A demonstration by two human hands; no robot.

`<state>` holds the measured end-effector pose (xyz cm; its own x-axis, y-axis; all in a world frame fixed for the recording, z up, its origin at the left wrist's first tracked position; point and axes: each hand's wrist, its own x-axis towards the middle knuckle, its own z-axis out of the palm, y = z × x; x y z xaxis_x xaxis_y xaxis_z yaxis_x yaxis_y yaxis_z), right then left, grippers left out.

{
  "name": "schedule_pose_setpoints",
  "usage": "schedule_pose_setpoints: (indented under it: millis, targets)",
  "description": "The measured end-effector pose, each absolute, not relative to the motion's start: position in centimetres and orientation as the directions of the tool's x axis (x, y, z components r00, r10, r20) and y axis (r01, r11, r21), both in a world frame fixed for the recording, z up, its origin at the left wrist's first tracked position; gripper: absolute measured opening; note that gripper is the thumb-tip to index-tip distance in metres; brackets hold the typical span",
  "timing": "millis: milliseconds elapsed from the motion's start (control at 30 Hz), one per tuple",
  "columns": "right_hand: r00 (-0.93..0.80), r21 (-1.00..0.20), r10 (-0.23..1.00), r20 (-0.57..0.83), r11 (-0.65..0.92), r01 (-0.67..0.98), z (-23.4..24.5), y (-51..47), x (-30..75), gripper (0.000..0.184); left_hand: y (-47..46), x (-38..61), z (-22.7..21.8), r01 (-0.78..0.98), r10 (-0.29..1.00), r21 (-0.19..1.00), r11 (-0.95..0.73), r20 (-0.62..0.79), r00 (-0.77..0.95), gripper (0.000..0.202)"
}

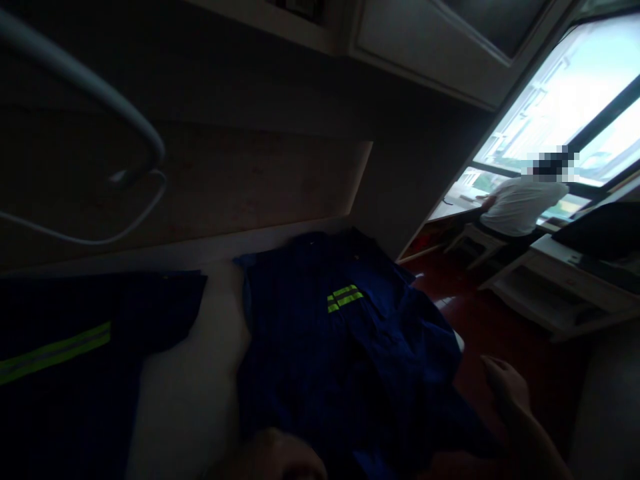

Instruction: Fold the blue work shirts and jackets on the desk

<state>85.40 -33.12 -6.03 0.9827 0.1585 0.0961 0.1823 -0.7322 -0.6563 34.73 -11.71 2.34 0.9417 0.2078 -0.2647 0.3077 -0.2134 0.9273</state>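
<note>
A dark blue work shirt [300,333] with a short yellow-green striped band [345,297] lies spread over a pale bed-like surface [187,373]. My left hand [280,457] is low in the view over the shirt's lower part; it is dim and cut off, with its fingers hidden. To the right of the shirt, my right hand [505,383] hangs above the floor, apart from the cloth, its fingers drawn together and nothing visible in them. At the left lies a second dark blue garment [75,413] with a long striped band.
A white curved tube [90,80] with a thin cord crosses the upper left. Cabinets [425,47] overhang the bed. By the window, a person [523,203] in a white top sits on a stool [475,243]. A white table [575,267] stands at right on the red-brown floor [465,300].
</note>
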Motion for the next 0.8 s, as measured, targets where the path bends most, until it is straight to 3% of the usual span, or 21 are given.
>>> schedule_pose_setpoints:
  millis: [33,100,133,200,300,400,467,600,700,800]
  targets:
    - [0.984,-0.648,0.133,0.118,-0.741,0.178,-5.0,-31.7,85.5,0.037,-10.2,35.5,2.1,0.356,0.358,0.908,-0.219,-0.265,0.895,0.028]
    - [0.950,-0.630,0.220,0.222,-0.711,0.312,-2.9,-28.0,85.3,0.046,-6.5,36.9,1.4,0.449,0.689,0.867,-0.215,-0.191,0.699,0.033]
    - [0.912,-0.622,0.309,0.270,-0.667,0.410,-1.9,-25.7,85.0,0.049,-4.4,37.5,0.8,0.482,0.808,0.849,-0.216,-0.121,0.577,0.034]
    - [0.824,-0.608,0.484,0.294,-0.571,0.552,-0.2,-20.6,84.3,0.053,-0.6,38.7,-0.5,0.591,0.929,0.769,-0.245,0.012,0.370,0.039]
    - [0.721,-0.530,0.650,0.240,-0.534,0.659,1.1,-12.8,83.3,0.061,3.6,40.1,-2.4,0.789,0.969,0.571,-0.226,0.048,0.243,0.052]
    - [0.765,-0.440,0.640,0.074,-0.667,0.601,1.3,-6.4,82.6,0.069,5.4,41.2,-3.4,0.862,0.980,0.483,-0.155,-0.034,0.195,0.066]
    - [0.816,-0.392,0.578,-0.017,-0.755,0.526,1.3,-3.6,82.2,0.071,5.6,41.7,-3.5,0.873,0.982,0.463,-0.152,-0.026,0.185,0.064]
    - [0.863,-0.362,0.501,-0.062,-0.817,0.448,0.8,-1.4,82.0,0.058,5.3,41.7,-3.7,0.871,0.970,0.442,-0.214,-0.012,0.245,0.029]
    - [0.860,-0.345,0.503,-0.083,-0.824,0.449,0.5,-1.5,82.7,0.045,5.4,41.6,-3.8,0.857,0.972,0.479,-0.189,-0.031,0.231,0.029]
    - [0.813,-0.343,0.580,-0.058,-0.776,0.529,0.1,-1.9,83.7,0.039,6.0,41.6,-3.8,0.823,0.989,0.561,-0.089,-0.048,0.140,0.035]
